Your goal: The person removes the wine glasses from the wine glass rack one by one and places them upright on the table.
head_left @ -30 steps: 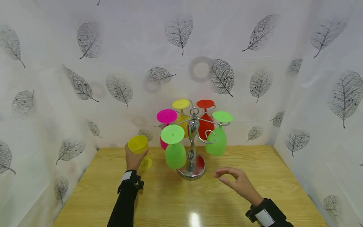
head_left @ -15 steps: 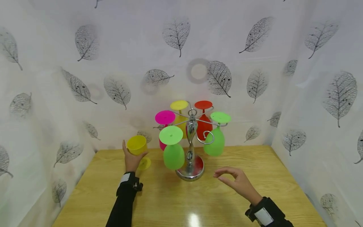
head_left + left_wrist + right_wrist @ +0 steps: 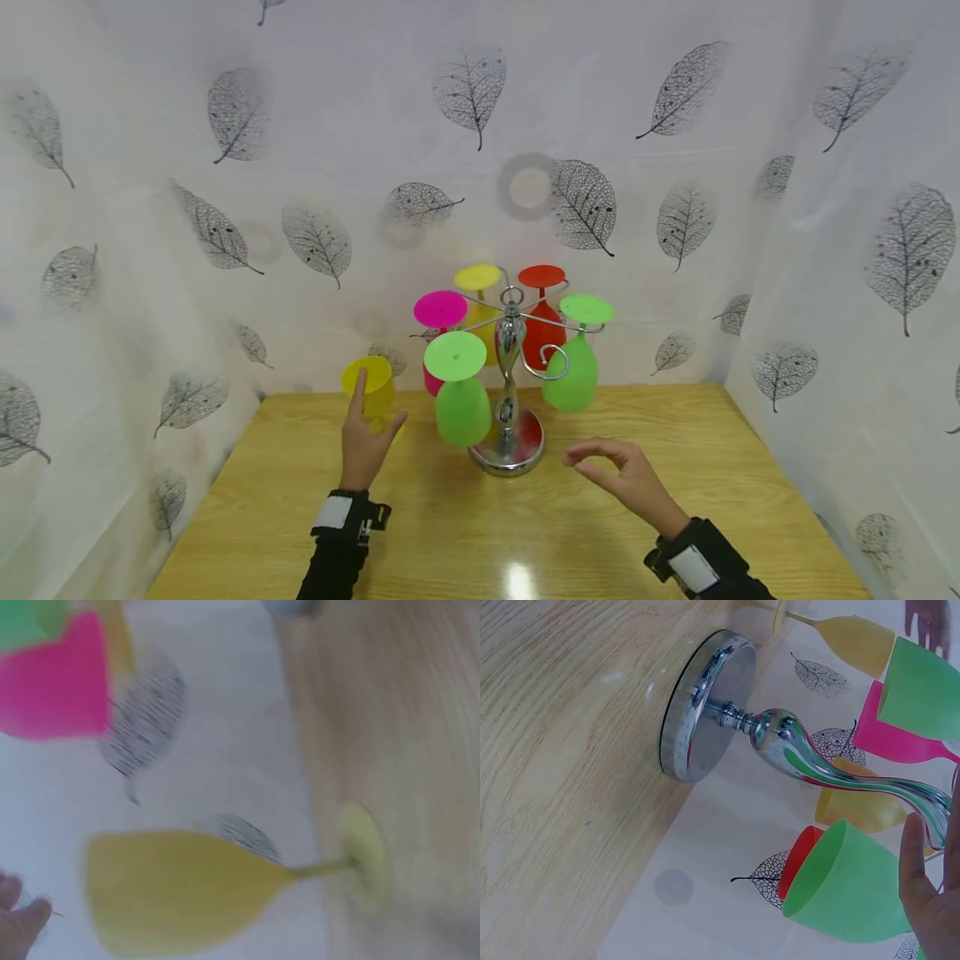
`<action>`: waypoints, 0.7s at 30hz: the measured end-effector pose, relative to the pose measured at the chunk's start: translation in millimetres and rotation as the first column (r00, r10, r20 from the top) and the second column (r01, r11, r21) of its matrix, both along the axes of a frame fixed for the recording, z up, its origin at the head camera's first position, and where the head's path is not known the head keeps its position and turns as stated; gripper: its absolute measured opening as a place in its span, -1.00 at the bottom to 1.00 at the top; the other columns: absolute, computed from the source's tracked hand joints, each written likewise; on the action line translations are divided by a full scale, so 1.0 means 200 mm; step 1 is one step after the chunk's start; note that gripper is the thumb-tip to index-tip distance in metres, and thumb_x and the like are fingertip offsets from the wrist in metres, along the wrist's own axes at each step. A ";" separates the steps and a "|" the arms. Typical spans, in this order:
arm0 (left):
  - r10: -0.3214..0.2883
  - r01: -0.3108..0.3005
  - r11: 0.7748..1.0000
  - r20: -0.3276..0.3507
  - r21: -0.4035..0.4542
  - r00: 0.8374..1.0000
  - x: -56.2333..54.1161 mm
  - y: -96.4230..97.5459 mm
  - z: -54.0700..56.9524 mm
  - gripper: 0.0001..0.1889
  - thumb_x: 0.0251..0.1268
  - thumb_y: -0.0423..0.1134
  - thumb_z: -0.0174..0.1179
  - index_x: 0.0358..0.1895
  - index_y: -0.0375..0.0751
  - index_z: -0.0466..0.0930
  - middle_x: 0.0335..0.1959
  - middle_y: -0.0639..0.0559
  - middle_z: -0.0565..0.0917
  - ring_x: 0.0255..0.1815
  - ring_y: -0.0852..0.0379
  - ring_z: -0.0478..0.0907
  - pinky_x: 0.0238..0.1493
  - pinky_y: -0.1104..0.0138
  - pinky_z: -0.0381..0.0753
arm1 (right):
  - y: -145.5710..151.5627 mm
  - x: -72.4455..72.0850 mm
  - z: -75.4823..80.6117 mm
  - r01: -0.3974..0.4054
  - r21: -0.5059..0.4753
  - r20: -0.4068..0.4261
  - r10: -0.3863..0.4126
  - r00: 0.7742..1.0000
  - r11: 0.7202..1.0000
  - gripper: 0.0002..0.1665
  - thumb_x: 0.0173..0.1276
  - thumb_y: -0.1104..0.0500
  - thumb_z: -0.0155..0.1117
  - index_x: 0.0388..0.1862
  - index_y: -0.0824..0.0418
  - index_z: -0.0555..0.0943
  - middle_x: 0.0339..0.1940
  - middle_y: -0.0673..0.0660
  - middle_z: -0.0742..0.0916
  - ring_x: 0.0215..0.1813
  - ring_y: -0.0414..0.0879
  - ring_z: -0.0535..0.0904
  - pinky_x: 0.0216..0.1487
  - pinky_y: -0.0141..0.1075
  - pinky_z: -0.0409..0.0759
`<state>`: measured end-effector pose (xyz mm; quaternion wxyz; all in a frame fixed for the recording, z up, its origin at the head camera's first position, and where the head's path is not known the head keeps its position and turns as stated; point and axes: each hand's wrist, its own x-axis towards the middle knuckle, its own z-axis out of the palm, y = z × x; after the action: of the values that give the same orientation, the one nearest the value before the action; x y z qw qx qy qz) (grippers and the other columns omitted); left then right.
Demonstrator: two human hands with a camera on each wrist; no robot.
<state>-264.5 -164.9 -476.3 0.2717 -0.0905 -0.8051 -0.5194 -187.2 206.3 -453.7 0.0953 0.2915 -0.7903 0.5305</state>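
A yellow plastic goblet point(image 3: 382, 388) stands upright on the wooden table, left of a chrome stemware rack point(image 3: 517, 454). My left hand point(image 3: 363, 448) is in front of the goblet with forefinger and thumb spread, overlapping it in the head view. In the left wrist view the goblet point(image 3: 180, 892) shows whole, with fingertips point(image 3: 30, 919) beside its rim and a gap between. My right hand point(image 3: 628, 482) hovers right of the rack, fingers loosely bent, holding nothing. Goblets hang upside down on the rack: two green point(image 3: 462, 412), one magenta point(image 3: 440, 309), one yellow point(image 3: 477, 277), one red point(image 3: 545, 340).
One curled rack hook point(image 3: 551, 373) faces front right with no goblet on it. Wooden tabletop point(image 3: 442, 533) surrounds the rack's round base. Behind and at both sides hangs a white curtain point(image 3: 360, 142) with a leaf print.
My left hand has let go of the yellow goblet's bowl and drawn back toward me. The goblet stays standing at the left. My right hand has hardly moved.
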 end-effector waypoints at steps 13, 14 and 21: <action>-0.236 0.181 0.969 -0.400 -0.170 0.886 0.30 0.26 0.18 -0.42 0.10 -0.31 0.33 0.20 -0.41 0.39 0.15 -0.29 0.51 0.28 0.15 0.41 0.36 0.49 0.31 | 0.02 0.00 0.01 0.020 -0.010 -0.010 -0.020 1.000 1.000 -0.75 0.27 0.41 0.18 -0.08 0.28 0.64 -0.20 0.05 0.76 -0.11 -0.36 0.64 0.04 -0.51 0.55; -0.256 0.194 0.963 -0.405 -0.189 0.878 0.31 0.28 0.17 -0.45 0.12 -0.30 0.31 0.19 -0.41 0.41 0.13 -0.29 0.52 0.26 0.13 0.43 0.34 0.48 0.33 | 0.02 0.00 0.01 0.024 -0.015 -0.009 -0.025 1.000 1.000 -0.75 0.27 0.41 0.18 -0.08 0.28 0.64 -0.19 0.05 0.76 -0.10 -0.37 0.64 0.03 -0.52 0.56; -0.432 0.358 0.892 -0.287 -0.276 0.855 0.36 0.44 0.07 -0.34 -0.09 -0.47 0.37 0.21 -0.25 0.42 0.13 -0.16 0.57 0.16 0.02 0.51 0.24 0.33 0.48 | 0.05 -0.04 0.05 0.063 -0.094 -0.033 -0.066 0.997 0.994 -0.75 0.27 0.44 0.16 -0.08 0.33 0.62 -0.17 0.02 0.76 -0.10 -0.38 0.63 -0.02 -0.56 0.57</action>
<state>-193.4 -76.9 -462.0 0.2826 -0.3719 -0.7603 -0.4515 -195.3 215.7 -444.0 0.1402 0.2706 -0.7719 0.5580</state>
